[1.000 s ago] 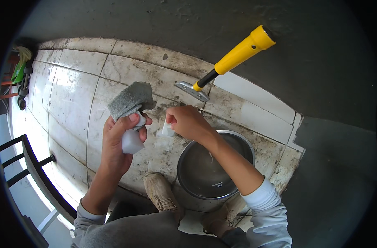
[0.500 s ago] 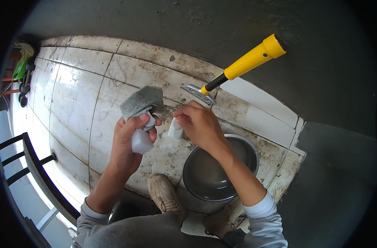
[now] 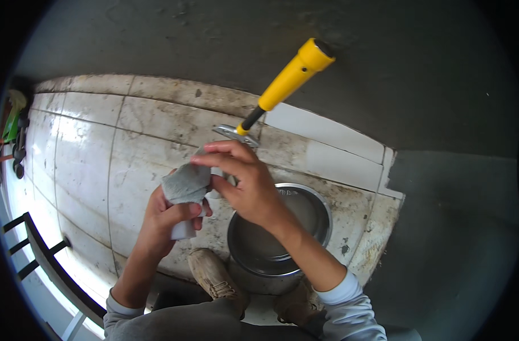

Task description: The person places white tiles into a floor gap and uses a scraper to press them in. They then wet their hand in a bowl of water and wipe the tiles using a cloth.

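My left hand [image 3: 162, 219] is closed around a folded grey cloth [image 3: 187, 183] and a white block [image 3: 184, 229], which looks like a sponge and pokes out below the thumb. From the right, my right hand [image 3: 245, 179] reaches over, with its fingertips on the cloth's top and its thumb at the cloth's edge. Something pale shows between that thumb and the fingers; I cannot tell whether it is a separate piece. Beneath my right forearm stands a round metal basin [image 3: 322, 244] with cloudy liquid in it.
A scraper with a yellow handle [image 3: 291, 77] and a flat metal head [image 3: 235, 135] stands on the stained white tiles [image 3: 151, 165] ahead. Dark grey floor [image 3: 458, 210] lies to the right. A black-railed frame [image 3: 43, 256] is at the left. My shoe [image 3: 211, 273] is near the basin.
My right hand has moved onto the cloth; half a second ago it pinched a small white piece beside it. The cloth is now more bunched over my left hand. The whole view has shifted.
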Available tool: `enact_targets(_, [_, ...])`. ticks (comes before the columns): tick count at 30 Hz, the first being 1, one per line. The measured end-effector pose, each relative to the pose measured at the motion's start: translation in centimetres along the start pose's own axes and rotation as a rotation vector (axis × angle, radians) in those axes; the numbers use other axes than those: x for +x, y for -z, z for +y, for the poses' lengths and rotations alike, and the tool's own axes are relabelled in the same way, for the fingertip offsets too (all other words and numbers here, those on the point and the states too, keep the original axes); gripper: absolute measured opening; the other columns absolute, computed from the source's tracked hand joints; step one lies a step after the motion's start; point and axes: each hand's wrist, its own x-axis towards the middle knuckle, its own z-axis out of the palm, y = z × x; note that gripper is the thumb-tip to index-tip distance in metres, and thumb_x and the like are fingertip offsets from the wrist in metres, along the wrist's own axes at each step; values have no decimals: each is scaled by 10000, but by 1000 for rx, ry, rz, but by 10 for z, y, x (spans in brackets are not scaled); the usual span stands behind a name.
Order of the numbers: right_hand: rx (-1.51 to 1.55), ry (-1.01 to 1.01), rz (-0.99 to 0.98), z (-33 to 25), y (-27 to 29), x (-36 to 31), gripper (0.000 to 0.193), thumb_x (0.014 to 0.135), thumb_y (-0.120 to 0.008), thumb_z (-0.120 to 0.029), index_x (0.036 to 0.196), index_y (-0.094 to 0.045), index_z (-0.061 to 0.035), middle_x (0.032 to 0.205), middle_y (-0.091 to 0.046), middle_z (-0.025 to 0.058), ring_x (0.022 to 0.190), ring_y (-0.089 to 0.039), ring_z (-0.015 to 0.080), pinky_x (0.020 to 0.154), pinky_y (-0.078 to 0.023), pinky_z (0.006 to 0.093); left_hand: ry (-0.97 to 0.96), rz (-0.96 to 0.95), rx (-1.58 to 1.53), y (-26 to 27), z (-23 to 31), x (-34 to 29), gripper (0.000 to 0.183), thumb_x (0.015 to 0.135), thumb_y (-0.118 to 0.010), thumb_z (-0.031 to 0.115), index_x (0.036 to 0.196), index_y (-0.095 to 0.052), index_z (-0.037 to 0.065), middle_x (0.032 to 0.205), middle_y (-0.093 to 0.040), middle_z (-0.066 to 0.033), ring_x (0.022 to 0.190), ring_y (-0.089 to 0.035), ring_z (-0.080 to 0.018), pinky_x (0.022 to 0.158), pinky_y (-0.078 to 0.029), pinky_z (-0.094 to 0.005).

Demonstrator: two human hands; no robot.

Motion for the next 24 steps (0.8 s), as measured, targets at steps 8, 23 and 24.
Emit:
enact_targets(8, [-86,162,175,-39,-2,-27,323,730,-652,12,1048,-610,-22,967,-540,109,853,-559,255,719,-484,347,-55,100,-59,7,-9,1,285,784,-620,182,1009,-573,13,822,-625,-76,639,-582,-115,579,-466,-234])
enact_targets(23, [-213,210,255,-34,-11,-24,316,708,-680,44,1012,-602,11,881,-570,94,743,-567,232,673,-495,320,-64,173,-141,-8,-12,1,239,881,-587,283,917,-607,48,756,-599,-21,629,-546,-86,564,-431,-224])
enact_targets(24, [-124,167,290,-36,-3,-25,283,739,-672,38,1013,-609,0,874,-586,96,745,-585,218,673,-502,309,-86,178,-103,-8,-12,0,263,881,-586,294,945,-607,40,768,-606,-27,621,-543,-85,557,-427,-217])
